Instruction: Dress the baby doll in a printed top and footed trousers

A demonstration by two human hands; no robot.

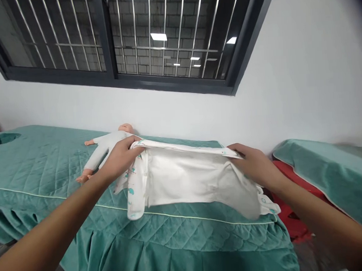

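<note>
Between my two hands a white baby garment [183,176] with a small green print is stretched out, its upper edge folded over. My left hand [123,154] grips the left end of that edge, where a printed sleeve hangs down. At the right end, my right hand [249,162] is closed on the same edge; some of its fingers are hidden by cloth. The garment's lower part hangs over the front of the green bed. Beyond my left hand a baby doll [108,142] in a pale suit lies on its back, partly covered by my hand.
A green quilted cover [45,158] with a skirt drapes the bed, which has a face hole [3,138] at the far left. A second green-covered bed [331,172] and a red item [297,218] stand at the right. Behind is a wall with a barred window [170,39].
</note>
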